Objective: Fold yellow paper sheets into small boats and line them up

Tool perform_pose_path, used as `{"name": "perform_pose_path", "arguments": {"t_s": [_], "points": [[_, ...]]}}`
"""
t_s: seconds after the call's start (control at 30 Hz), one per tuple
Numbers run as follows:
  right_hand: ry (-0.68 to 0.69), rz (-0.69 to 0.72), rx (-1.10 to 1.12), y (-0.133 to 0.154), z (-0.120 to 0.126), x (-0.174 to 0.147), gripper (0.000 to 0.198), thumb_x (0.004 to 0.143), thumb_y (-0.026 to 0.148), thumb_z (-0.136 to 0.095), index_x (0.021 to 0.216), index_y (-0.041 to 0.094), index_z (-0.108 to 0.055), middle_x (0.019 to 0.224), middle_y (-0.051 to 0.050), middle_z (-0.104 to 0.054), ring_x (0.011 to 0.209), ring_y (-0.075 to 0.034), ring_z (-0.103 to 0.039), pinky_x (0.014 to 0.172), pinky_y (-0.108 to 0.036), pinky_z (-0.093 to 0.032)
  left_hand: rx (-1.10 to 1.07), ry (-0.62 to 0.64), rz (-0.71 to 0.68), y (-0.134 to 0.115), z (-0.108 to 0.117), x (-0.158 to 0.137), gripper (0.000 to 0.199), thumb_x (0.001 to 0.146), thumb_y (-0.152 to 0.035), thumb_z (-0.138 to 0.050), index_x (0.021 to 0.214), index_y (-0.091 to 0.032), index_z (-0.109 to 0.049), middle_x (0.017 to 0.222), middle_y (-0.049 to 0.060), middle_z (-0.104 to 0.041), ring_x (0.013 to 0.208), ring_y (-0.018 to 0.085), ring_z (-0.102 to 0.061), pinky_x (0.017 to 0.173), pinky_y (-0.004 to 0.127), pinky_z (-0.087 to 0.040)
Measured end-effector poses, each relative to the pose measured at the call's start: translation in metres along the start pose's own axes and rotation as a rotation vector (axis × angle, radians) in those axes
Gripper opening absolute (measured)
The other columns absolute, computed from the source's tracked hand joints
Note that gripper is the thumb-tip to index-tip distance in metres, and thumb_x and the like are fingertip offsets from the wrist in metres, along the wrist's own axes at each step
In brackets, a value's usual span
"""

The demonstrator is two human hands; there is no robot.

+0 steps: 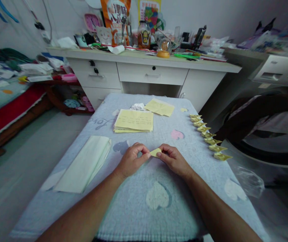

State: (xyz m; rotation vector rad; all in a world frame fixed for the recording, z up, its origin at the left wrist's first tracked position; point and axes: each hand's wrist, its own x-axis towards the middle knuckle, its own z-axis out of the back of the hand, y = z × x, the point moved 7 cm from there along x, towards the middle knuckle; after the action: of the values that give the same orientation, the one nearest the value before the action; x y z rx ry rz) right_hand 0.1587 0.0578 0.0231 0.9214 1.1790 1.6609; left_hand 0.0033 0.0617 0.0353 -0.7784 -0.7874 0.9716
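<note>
Both forearms are reaching in from the bottom edge and converging over the middle of the blue towel (159,215), which is covering the low table. The left hand (131,160) is curling knuckles-up, its thumb and forefinger pinching shut on the left end of a small folded yellow paper piece (155,152). The right hand (173,159) is mirroring it, fingertips closing on the right end of the piece, so the paper is sitting between the two hands just above the towel. Beyond the hands, a stack of yellow paper (134,120) is lying flat, with loose yellow sheets (159,107) farther back. A curved row of finished folded pieces (208,135) is lining the towel's right edge, well apart from the right hand. A pale folded cloth (86,164) is lying to the left.
</note>
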Motion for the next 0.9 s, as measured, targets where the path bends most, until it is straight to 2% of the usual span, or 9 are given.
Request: {"name": "perform_pose_path", "arguments": {"t_s": [0.07,0.17,0.2,0.3,0.4,0.47,0.6,0.77,0.9], "points": [[-0.004,-0.029,0.047,-0.003,-0.001,0.0,0.026,0.086,0.044,-0.059,0.08,0.018,-0.059,0.068,0.003,-0.051,0.065,-0.012,-0.045,0.062,-0.024,-0.035,0.035,-0.041,-0.038,-0.004,0.0,-0.001,0.005,0.081,-0.023,-0.06,0.084,-0.019,-0.062,0.084,0.002,-0.061,0.085,0.018,-0.057,0.083,0.032,-0.046],[0.001,-0.04,0.097,-0.004,-0.004,0.0,0.025,0.084,0.043,-0.061,0.082,0.018,-0.058,0.07,0.003,-0.052,0.066,-0.011,-0.046,0.063,-0.024,-0.036,0.07,-0.09,-0.119,-0.012,-0.002,-0.004,0.043,0.074,-0.016,-0.068,0.114,-0.022,-0.055,0.11,0.005,-0.058,0.094,0.018,-0.057,0.086,0.033,-0.048],[0.004,-0.039,0.115,-0.004,-0.005,0.0,0.025,0.084,0.043,-0.062,0.085,0.019,-0.057,0.072,0.002,-0.053,0.067,-0.012,-0.047,0.063,-0.024,-0.037,0.086,-0.085,-0.149,-0.015,-0.004,-0.005,0.048,0.074,-0.015,-0.068,0.118,-0.023,-0.053,0.114,0.006,-0.057,0.096,0.018,-0.057,0.087,0.033,-0.048],[0.002,-0.039,0.177,-0.004,-0.007,0.0,0.028,0.082,0.042,-0.064,0.097,0.021,-0.051,0.076,0.003,-0.056,0.068,-0.012,-0.049,0.063,-0.024,-0.037,0.15,-0.045,-0.237,-0.021,-0.011,-0.007,0.033,0.081,-0.014,-0.063,0.112,-0.024,-0.058,0.109,0.005,-0.061,0.103,0.018,-0.057,0.091,0.033,-0.047],[-0.006,-0.038,0.229,-0.003,-0.007,-0.002,0.034,0.082,0.041,-0.066,0.102,0.023,-0.046,0.078,0.003,-0.055,0.068,-0.012,-0.05,0.063,-0.024,-0.037,0.169,-0.05,-0.276,-0.022,-0.012,-0.007,0.019,0.086,-0.016,-0.059,0.104,-0.022,-0.062,0.102,0.004,-0.065,0.098,0.017,-0.06,0.088,0.031,-0.048],[0.002,-0.026,0.246,0.001,-0.008,-0.002,0.037,0.08,0.043,-0.068,0.1,0.023,-0.045,0.08,0.002,-0.055,0.072,-0.012,-0.051,0.065,-0.024,-0.038,0.157,-0.071,-0.251,-0.02,-0.01,-0.006,0.017,0.085,-0.016,-0.06,0.101,-0.021,-0.064,0.098,0.004,-0.066,0.094,0.016,-0.061,0.085,0.029,-0.049],[0.007,0.023,0.244,0.009,-0.009,-0.004,0.042,0.076,0.041,-0.072,0.103,0.023,-0.044,0.09,0.0,-0.057,0.083,-0.014,-0.054,0.074,-0.027,-0.042,0.059,-0.102,-0.112,-0.011,-0.007,-0.003,0.017,0.081,-0.013,-0.063,0.097,-0.02,-0.065,0.092,0.002,-0.067,0.081,0.014,-0.062,0.076,0.026,-0.05],[-0.093,0.067,0.095,0.009,-0.005,-0.004,0.029,0.082,0.035,-0.066,0.102,0.021,-0.053,0.089,-0.001,-0.057,0.084,-0.015,-0.052,0.077,-0.028,-0.042,-0.143,-0.053,0.034,0.002,-0.014,-0.001,0.019,0.079,-0.021,-0.067,0.098,-0.02,-0.064,0.09,0.001,-0.069,0.077,0.013,-0.063,0.073,0.025,-0.05],[-0.11,0.111,-0.01,0.01,-0.003,-0.003,0.021,0.084,0.032,-0.062,0.102,0.021,-0.06,0.09,-0.002,-0.057,0.083,-0.016,-0.052,0.078,-0.03,-0.042,-0.306,0.017,0.143,0.01,-0.023,-0.002,0.026,0.077,-0.02,-0.068,0.102,-0.018,-0.062,0.088,0.001,-0.069,0.077,0.013,-0.065,0.072,0.024,-0.05]]}}
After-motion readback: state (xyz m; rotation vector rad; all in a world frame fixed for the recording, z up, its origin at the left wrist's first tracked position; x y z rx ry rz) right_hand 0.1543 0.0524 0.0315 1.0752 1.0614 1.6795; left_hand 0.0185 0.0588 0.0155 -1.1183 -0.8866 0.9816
